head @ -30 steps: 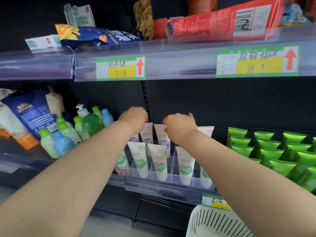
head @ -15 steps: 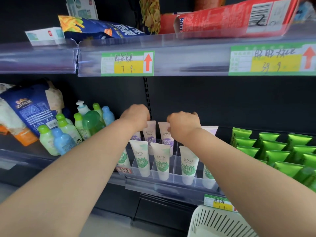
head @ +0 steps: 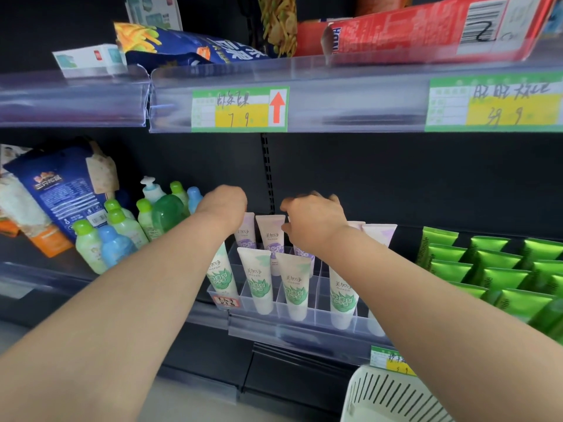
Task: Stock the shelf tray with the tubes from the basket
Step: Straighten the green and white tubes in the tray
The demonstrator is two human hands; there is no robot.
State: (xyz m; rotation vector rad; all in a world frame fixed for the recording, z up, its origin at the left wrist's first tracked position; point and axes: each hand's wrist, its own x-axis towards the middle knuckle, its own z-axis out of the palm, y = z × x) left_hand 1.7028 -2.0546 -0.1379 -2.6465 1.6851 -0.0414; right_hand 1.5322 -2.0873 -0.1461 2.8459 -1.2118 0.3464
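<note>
At the far left of the lower shelf a blue foil snack bag point(head: 58, 190) is leaned against the dark back wall. Small pale bottles with green and blue caps point(head: 115, 236) are crowded just beside it.

Next, the left hand point(head: 224, 205) is reached over the back row of the clear plastic divided shelf tray point(head: 316, 315). Its fingers are curled away from the camera over the crimped top of a pale pink tube with a purple print point(head: 246, 231). Whether that tube is grasped cannot be told.

In the tray the tubes are stood one to a compartment, with their wide crimped ends up and tilted slightly back. The front row is made up of white tubes with a green leaf print point(head: 297, 284), four of which are seen plainly. The row behind is made up of the pale pink kind, and a second pale pink tube point(head: 272, 236) is stood between the two hands.

The right hand point(head: 313, 220) is held over the back row further right, knuckles up and fingers bent downward. Another purple-printed tube is seen under its wrist. The grip itself is hidden, so its hold cannot be told either. Two more pale tube tops are seen just past that wrist.

Beyond the tray, bright green flat tubes point(head: 487, 266) are laid in rows. At the lower right corner the rim of a white slatted plastic basket point(head: 393, 397) is seen below the shelf edge, and its contents are not shown.
</note>
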